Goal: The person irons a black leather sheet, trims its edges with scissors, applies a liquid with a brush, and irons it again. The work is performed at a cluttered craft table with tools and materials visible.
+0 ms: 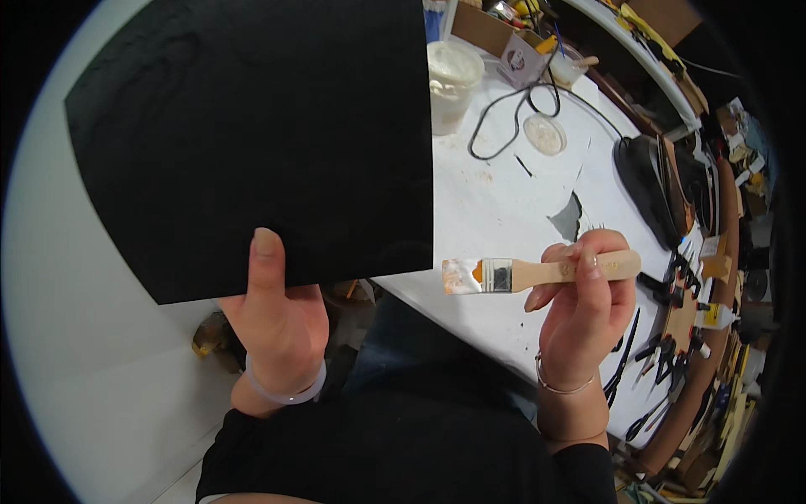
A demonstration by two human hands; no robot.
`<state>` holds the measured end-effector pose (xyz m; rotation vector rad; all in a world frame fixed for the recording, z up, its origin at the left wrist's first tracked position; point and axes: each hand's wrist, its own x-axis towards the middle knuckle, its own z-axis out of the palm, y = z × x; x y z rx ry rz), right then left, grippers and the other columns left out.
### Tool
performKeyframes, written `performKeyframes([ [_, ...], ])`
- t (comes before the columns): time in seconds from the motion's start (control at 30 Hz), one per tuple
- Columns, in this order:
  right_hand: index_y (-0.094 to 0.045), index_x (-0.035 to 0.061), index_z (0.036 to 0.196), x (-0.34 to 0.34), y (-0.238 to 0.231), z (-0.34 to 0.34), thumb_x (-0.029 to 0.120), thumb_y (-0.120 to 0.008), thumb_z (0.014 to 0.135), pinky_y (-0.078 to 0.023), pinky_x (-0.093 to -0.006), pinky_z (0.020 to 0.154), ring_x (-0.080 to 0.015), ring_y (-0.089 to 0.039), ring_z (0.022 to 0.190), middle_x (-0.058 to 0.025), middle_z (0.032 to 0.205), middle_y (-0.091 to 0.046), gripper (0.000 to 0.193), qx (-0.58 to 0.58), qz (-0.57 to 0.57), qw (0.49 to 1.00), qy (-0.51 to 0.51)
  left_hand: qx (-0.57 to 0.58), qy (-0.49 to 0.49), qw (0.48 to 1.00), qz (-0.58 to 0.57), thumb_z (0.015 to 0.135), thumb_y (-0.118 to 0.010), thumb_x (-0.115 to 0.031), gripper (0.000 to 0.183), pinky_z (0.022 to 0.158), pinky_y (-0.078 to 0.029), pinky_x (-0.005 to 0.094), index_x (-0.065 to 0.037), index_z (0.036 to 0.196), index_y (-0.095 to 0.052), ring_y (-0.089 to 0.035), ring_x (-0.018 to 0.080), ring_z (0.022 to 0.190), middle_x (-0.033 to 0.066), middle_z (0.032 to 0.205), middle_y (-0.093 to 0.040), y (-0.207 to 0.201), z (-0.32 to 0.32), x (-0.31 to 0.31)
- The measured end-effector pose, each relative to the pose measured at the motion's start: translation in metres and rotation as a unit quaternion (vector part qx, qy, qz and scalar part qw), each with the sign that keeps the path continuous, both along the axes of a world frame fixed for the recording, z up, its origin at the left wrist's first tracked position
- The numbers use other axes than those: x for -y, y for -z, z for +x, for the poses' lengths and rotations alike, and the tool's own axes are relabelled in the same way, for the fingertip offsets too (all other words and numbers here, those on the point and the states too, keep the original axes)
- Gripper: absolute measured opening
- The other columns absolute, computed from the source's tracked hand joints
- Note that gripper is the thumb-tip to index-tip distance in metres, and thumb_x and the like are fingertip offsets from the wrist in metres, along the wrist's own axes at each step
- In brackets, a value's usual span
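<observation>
My left hand [281, 323] grips a large black sheet [260, 143] by its lower edge, thumb on the front face and the other fingers behind it. The sheet is held up and hides much of the table's left part; I cannot tell if it is leather or another material. In my right hand [588, 307] a flat paintbrush [537, 273] is pinched by its pale wooden handle. Its bristles point left toward the sheet and are coated in something white. The bristle tip is apart from the sheet, just off its lower right corner.
A white tub [453, 84] stands behind the sheet's right edge. Near it lie a looped black cable [504, 139] and a round lid [546, 134]. A dark shoe-like object [651, 189] sits at the right. Several tools, including black scissors [623, 365], line the table's right edge.
</observation>
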<state>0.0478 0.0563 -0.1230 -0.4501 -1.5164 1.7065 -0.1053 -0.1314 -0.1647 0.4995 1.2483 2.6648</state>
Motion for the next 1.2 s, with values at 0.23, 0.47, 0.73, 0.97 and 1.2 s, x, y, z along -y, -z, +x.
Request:
performKeyframes([
  [0.23,-0.053,-0.0029,0.103,0.000,-0.009,0.014,0.009,-0.055,0.101,-0.055,-0.0295,0.054,-0.0205,-0.064,0.059,-0.0121,0.092,-0.059,0.012,0.021,-0.044,0.998,-0.035,-0.073,0.054,0.996,-0.001,0.103,-0.057,-0.021,0.042,0.103,-0.051,0.0365,-0.003,0.140,-0.050,-0.061,0.0211,0.121,0.0080,0.133,-0.061,-0.007,0.008,-0.010],
  [0.47,-0.053,-0.0024,0.102,0.003,-0.007,0.020,0.008,-0.055,0.101,-0.055,-0.0286,0.055,-0.0193,-0.065,0.060,-0.0116,0.093,-0.059,0.011,0.003,-0.052,0.998,-0.046,-0.087,0.050,0.995,-0.020,0.102,-0.057,-0.019,0.043,0.103,-0.051,0.0365,-0.002,0.141,-0.048,-0.061,0.0214,0.121,0.0087,0.133,-0.060,-0.011,0.015,-0.009],
  [0.73,-0.053,-0.0022,0.101,0.003,-0.008,0.028,0.008,-0.056,0.101,-0.054,-0.0286,0.054,-0.0192,-0.065,0.060,-0.0117,0.093,-0.059,0.011,-0.003,-0.060,0.998,-0.037,-0.098,0.046,0.994,-0.032,0.101,-0.056,-0.017,0.044,0.102,-0.052,0.0365,-0.002,0.142,-0.046,-0.061,0.0218,0.121,0.0094,0.134,-0.060,-0.015,0.021,-0.008],
  [0.97,-0.052,-0.0023,0.102,0.002,-0.009,0.033,0.009,-0.056,0.101,-0.054,-0.0287,0.055,-0.0193,-0.065,0.061,-0.0118,0.093,-0.059,0.012,-0.011,-0.067,0.997,-0.036,-0.107,0.046,0.992,-0.043,0.101,-0.055,-0.015,0.045,0.102,-0.052,0.0365,-0.001,0.143,-0.045,-0.061,0.0222,0.121,0.0100,0.134,-0.060,-0.019,0.026,-0.009],
  [1.2,-0.053,-0.0020,0.103,0.003,-0.008,0.038,0.008,-0.056,0.101,-0.054,-0.0286,0.057,-0.0188,-0.065,0.062,-0.0115,0.093,-0.059,0.011,-0.021,-0.070,0.997,-0.038,-0.115,0.048,0.991,-0.052,0.100,-0.054,-0.013,0.047,0.101,-0.053,0.0365,-0.001,0.144,-0.043,-0.061,0.0226,0.120,0.0107,0.134,-0.059,-0.022,0.030,-0.010],
])
